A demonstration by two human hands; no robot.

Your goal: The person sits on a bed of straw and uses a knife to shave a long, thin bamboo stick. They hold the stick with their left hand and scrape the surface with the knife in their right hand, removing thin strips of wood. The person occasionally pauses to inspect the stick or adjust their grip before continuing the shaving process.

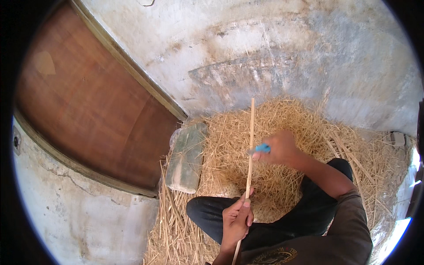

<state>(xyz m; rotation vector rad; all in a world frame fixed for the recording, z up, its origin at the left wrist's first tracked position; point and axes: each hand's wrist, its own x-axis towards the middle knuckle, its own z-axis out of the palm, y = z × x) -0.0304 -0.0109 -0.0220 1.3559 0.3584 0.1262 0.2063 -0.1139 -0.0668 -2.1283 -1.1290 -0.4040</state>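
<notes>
A slender pale strip [251, 132], apparently of bamboo or wood, was held aslant in front of a seated person, its upper end raised across the view of a mound of straw-coloured shavings [227, 132] and its lower end passed beside the lap. It was clasped near its lower part by the left grip [237, 216], the thumb being laid along the strip and the fingers curled round it. A blue-handled knife [263, 148] was enclosed in the right grip [279, 148], its fingers pressed about the handle; the grey blade was directed leftward against the middle of the strip, although the depth of any cut could not be told because of blur. The legs, clad in dark trousers [205, 214], were folded at the near edge of the mound. A worn grey-green block [187, 157] was set to the left of the shavings, and loose narrow slats [170, 225] were strewn below it. Further long slats [349, 150] were scattered at the right. The scene was bounded by a stained plaster wall [265, 53] and, at the left, by a reddish-brown door [92, 88] with a wooden frame.
</notes>
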